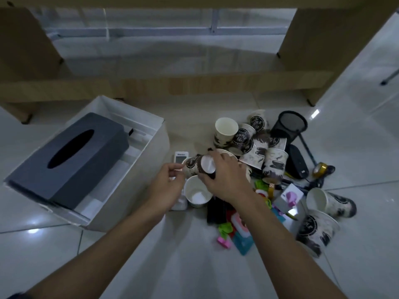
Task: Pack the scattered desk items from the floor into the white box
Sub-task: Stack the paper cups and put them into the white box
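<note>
Packing is just starting: 1 gray tissue box [71, 160] sits in the white box [149, 169], the right hand [224, 178] grips a paper cup [206, 166] by the pile [274, 162] on the floor [194, 266], and I cannot tell what the left hand [166, 186] holds.

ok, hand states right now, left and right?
Left hand: fingers curled, cannot tell if it holds anything.
Right hand: closed, holding a cup.

Glossy pale tiled floor [356, 152], light wooden desk frame [313, 37], dim light
</note>
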